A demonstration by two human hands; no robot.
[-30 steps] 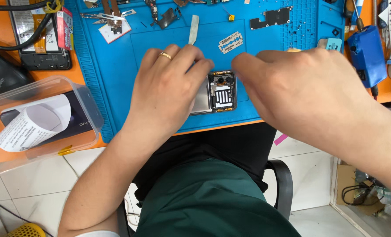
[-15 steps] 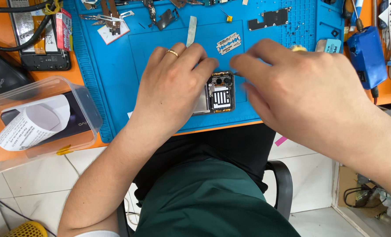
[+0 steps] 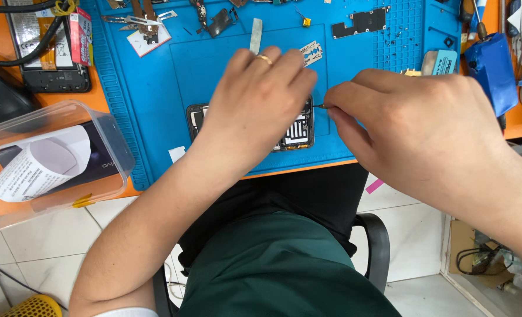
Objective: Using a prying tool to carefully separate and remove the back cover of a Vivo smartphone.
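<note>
1 head camera looks steeply down, close above the blue mat (image 3: 155, 100) and lap.

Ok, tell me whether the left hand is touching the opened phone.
Touching. The head view shows the left hand lying flat across the opened phone, covering most of it, with no gap visible.

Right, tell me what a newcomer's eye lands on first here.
First, the two bare hands meeting mid-frame over the blue work mat: the left hand covers an opened phone, while the right hand pinches a thin metal tool at its edge. Next, the clear plastic box at left, holding a dark phone and a paper slip.
</note>
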